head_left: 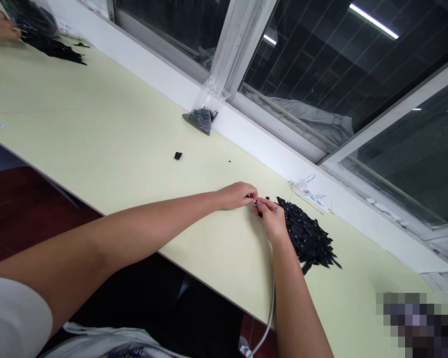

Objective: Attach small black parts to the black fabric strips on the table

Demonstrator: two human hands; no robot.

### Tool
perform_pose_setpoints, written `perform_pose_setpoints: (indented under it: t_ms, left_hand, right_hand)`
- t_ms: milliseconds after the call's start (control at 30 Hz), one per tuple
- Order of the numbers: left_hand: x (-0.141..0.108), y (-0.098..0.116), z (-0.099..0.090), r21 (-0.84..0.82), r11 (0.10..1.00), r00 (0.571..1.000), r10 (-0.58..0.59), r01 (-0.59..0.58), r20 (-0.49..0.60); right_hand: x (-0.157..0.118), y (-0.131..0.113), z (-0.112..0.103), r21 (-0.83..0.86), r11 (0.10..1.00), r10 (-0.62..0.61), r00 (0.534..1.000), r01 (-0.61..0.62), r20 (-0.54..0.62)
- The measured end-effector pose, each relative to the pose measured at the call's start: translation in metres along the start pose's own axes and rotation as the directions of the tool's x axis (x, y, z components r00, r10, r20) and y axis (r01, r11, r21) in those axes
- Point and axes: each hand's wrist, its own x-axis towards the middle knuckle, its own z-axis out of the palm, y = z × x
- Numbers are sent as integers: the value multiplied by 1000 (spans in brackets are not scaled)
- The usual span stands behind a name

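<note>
My left hand (236,195) and my right hand (273,218) meet over the pale yellow table (216,248), fingertips pinched together. Between them is a small black strip (249,197), mostly hidden by the fingers; both hands appear closed on it. Just beyond my right hand lies a heap of black strips (309,236) with small light specks on them. A single black piece (177,155) rests on the table, away from my left hand.
A clear plastic bag of black pieces (202,119) leans by the window ledge. A white power strip (315,200) sits behind the heap, and a white cable (272,303) hangs over the front edge. Another person's hand (0,22) is near black material (54,48) at far left.
</note>
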Motion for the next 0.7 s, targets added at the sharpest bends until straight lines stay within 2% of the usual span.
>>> perform_pose_setpoints:
  t_ms: [133, 333, 500, 700]
  left_hand:
    - [0, 1, -1, 18, 1000, 1000, -8, 8, -15]
    - [-1, 6, -1, -1, 998, 997, -58, 58, -44]
    - [-2, 9, 0, -127, 979, 981, -172, 160, -90]
    - [-2, 8, 1, -228, 959, 979, -188, 166, -80]
  right_hand:
    - [-3, -2, 1, 42, 999, 23, 1000, -24, 13]
    - [-3, 0, 0, -58, 997, -57, 998, 58, 18]
    - [1, 4, -4, -79, 990, -112, 993, 115, 42]
    - [2, 5, -8, -74, 987, -138, 988, 143, 73]
